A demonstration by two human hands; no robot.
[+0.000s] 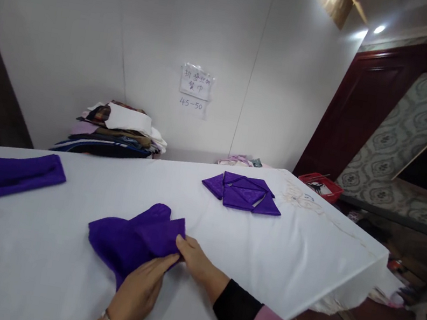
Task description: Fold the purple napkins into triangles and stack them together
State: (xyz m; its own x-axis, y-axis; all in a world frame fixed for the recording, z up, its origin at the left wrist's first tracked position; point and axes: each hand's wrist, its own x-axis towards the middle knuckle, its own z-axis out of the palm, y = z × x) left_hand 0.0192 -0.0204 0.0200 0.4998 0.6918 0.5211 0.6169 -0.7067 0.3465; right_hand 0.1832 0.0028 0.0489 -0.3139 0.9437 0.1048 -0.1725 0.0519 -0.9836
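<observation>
A purple cloth napkin (135, 237), partly folded and rumpled, is in front of me at the white-covered table. My right hand (197, 258) pinches its right end, with the thumb on top near the corner and the other fingers mostly out of sight. My left hand (140, 290), with a metal watch band at the wrist, grips the lower right edge, its fingers together and their tips touching the right hand. Beyond them, several folded purple napkins (244, 197) lie flat in overlapping points. Another purple cloth (10, 172) lies in a long strip at the left.
A white tablecloth (56, 265) covers the table and hangs over its right edge. Stacked clothes (120, 131) stand behind the table, against a pale wall bearing a paper sign (196, 83). A red basket (321, 186) is past the far right corner.
</observation>
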